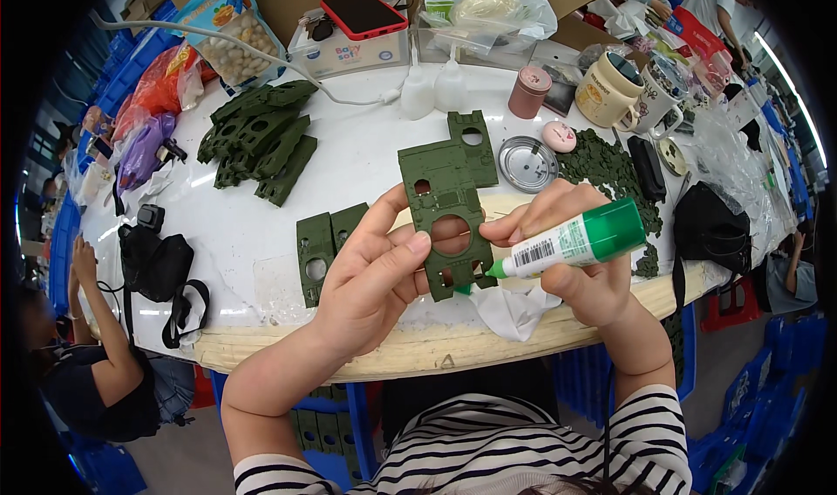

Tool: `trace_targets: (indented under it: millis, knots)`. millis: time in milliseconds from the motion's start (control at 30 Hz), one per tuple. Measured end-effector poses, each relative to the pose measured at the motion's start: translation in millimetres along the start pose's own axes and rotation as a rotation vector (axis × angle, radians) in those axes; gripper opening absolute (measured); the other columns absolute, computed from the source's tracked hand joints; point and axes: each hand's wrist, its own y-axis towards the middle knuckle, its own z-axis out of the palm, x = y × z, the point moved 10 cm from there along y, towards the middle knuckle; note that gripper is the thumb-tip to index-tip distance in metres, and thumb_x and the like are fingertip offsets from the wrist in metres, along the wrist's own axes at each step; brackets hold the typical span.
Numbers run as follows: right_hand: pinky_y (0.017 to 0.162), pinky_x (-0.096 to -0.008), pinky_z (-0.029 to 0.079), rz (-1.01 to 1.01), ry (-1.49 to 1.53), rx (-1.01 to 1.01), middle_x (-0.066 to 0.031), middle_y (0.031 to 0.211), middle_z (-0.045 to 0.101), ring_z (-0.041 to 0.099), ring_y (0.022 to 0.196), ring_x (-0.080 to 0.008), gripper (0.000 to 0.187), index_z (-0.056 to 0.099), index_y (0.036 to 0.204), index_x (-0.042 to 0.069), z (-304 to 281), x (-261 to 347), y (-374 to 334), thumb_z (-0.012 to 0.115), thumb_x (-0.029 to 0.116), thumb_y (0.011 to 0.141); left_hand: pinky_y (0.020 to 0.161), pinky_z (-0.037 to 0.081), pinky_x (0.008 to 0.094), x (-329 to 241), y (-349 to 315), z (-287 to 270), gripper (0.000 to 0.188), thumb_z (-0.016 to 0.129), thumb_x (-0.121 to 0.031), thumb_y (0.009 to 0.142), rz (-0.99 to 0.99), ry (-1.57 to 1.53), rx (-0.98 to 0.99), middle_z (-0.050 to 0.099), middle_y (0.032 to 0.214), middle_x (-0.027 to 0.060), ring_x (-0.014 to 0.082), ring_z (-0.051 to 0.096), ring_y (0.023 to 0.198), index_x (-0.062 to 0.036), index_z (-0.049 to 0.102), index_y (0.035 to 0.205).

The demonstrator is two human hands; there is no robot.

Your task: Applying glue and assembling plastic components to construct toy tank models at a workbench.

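Observation:
My left hand (370, 273) pinches a dark green plastic model plate (442, 200), shaped like a tank hull top with a large round hole, and holds it above the table's near edge. My right hand (597, 290) grips a white glue bottle (558, 247) with a green base. The bottle's green nozzle points at the plate's lower right corner; whether it touches cannot be made out. Fingertips of the right hand rest by the plate's right edge. Similar green plates lie behind it (475, 138) and beside my left hand (316, 255). A white tissue (516, 312) lies below the nozzle.
More green plates are stacked (257, 142) at left. Small green parts (610, 168) are heaped at right, near a round metal lid (527, 164), pink tin (529, 92) and mugs (608, 90). Two squeeze bottles (417, 92) and a phone (364, 14) stand farther back. Another person sits at left.

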Motion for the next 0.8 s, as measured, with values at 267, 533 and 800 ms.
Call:
trace_targets:
  millis: [267, 533, 800]
  knots:
    - [0.081, -0.0351, 0.050, 0.002, 0.003, 0.002, -0.0118, 0.092, 0.058, 0.063, 0.095, -0.0265, 0.022, 0.059, 0.092, 0.000, 0.9, 0.0, 0.9, 0.072, 0.011, 0.078, 0.101, 0.041, 0.0427, -0.6, 0.0, 0.7, 0.054, 0.042, -0.019, 0.094, -0.009, 0.051, -0.020, 0.044, 0.131, 0.0240, 0.0296, 0.048, 0.121, -0.0013, 0.020, 0.140]
    - [0.081, -0.0346, 0.050, 0.013, 0.006, -0.005, -0.0123, 0.092, 0.059, 0.062, 0.095, -0.0259, 0.023, 0.058, 0.092, 0.000, -0.3, -0.4, 0.6, 0.072, 0.012, 0.079, 0.101, 0.041, 0.0430, -0.2, 0.0, 0.8, 0.055, 0.041, -0.019, 0.094, -0.003, 0.051, -0.016, 0.044, 0.131, 0.0242, 0.0298, 0.049, 0.121, -0.0013, 0.019, 0.141]
    - [0.079, -0.0373, 0.055, 0.115, 0.004, -0.110, -0.0104, 0.086, 0.053, 0.064, 0.089, -0.0253, 0.048, 0.047, 0.092, 0.001, -22.1, -7.6, 4.9, 0.051, 0.048, 0.090, 0.097, 0.045, 0.0419, -5.6, 0.1, -0.9, 0.053, 0.040, -0.019, 0.094, 0.019, 0.060, -0.042, 0.047, 0.129, 0.0256, 0.0312, 0.051, 0.118, -0.0004, 0.020, 0.140]
